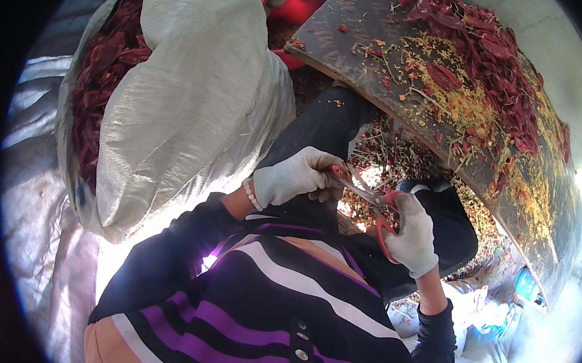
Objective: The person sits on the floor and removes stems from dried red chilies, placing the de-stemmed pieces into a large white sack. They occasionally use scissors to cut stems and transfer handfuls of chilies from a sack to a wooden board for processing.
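Note:
My left hand (294, 177), in a whitish knit glove, pinches a dried red chili pepper (340, 173) between thumb and fingers. My right hand (414, 236), gloved likewise, has its fingers through the red handles of a pair of scissors (368, 194). The blades are spread and point left, at the chili by my left fingers; whether they touch it is hard to tell. Both hands are above my lap. Under and beyond them the floor is strewn with cut stems and chili bits (392, 147).
To the left stands a large white woven sack (197, 74), its mouth showing dried red chilies (106, 82). A tilted dark board (351, 39) at the right carries a chili heap (487, 53) and yellow seeds (471, 105). A red container (295, 10) is behind. Plastic bags (483, 321) lie lower right.

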The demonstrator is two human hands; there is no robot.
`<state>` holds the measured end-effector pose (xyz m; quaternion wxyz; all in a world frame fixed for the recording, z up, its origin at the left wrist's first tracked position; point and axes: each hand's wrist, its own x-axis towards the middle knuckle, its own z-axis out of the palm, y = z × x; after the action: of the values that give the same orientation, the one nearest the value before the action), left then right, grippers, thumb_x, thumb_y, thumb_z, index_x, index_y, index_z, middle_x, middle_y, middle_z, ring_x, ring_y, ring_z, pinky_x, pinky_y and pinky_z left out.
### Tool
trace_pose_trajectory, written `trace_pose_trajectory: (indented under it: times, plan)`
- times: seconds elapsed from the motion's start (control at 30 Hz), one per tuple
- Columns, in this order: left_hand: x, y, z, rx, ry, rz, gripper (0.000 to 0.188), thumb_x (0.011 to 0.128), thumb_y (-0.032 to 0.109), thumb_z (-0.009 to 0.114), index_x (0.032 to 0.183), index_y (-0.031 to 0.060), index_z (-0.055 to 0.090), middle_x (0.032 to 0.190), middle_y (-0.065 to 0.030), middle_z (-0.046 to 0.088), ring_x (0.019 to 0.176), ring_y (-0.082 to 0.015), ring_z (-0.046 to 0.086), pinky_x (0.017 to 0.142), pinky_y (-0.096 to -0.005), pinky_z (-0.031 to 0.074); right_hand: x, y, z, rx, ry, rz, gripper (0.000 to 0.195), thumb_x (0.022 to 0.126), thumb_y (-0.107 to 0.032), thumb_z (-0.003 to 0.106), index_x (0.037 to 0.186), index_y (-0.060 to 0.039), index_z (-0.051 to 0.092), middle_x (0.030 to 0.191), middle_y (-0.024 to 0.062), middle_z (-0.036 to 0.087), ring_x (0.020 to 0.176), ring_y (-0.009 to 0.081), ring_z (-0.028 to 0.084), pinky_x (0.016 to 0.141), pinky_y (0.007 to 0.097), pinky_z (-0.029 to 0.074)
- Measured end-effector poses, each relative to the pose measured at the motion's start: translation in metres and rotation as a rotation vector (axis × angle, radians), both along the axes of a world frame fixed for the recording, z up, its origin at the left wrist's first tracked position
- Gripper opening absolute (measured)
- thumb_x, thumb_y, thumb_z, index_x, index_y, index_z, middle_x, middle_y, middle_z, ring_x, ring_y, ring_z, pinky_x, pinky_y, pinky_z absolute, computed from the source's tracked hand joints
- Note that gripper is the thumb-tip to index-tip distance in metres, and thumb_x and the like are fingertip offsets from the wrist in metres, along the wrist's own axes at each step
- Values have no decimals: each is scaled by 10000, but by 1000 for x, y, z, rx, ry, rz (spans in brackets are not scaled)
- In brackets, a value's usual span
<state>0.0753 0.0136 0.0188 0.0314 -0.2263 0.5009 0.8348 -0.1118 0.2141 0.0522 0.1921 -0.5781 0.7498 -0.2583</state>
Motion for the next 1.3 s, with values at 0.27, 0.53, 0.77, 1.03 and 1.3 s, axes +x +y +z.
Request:
trace_pose_trajectory:
  times: [0.27,0.53,0.77,1.03,1.3]
  plan:
    - [-5,4,-2,19,-16,-4,366,842,-147,501,1082,41,705,799,-46,702,586,-81,566,480,-222,374,6,-17,0,-33,241,86,341,749,-200,758,1015,-88,575,979,122,595,904,338,595,763,445,467]
    - [-5,5,-2,52,-43,21,328,843,-124,534,1084,19,704,793,-46,698,593,-82,572,490,-220,383,9,-19,-1,-60,236,95,346,743,-193,758,1018,-96,572,973,111,594,913,327,596,747,442,462]
    - [-5,1,-5,17,-26,-69,374,795,-127,566,1118,3,703,805,-39,685,645,-100,604,578,-238,480,7,-15,-2,-102,264,88,354,726,-201,775,1008,-110,581,987,94,607,937,311,606,756,438,470]
    - [-9,12,-2,181,-11,-32,548,890,101,747,1391,43,533,839,-36,714,649,-75,622,569,-214,489,15,-7,-8,-95,186,50,347,727,-203,793,989,-96,593,961,102,621,896,323,619,748,435,490]
    - [-5,20,-37,344,9,-79,520,926,54,683,1412,36,498,940,-84,711,690,-101,632,585,-235,508,25,14,-36,-30,122,17,346,764,-264,794,970,-55,610,855,131,642,767,348,653,656,452,521]
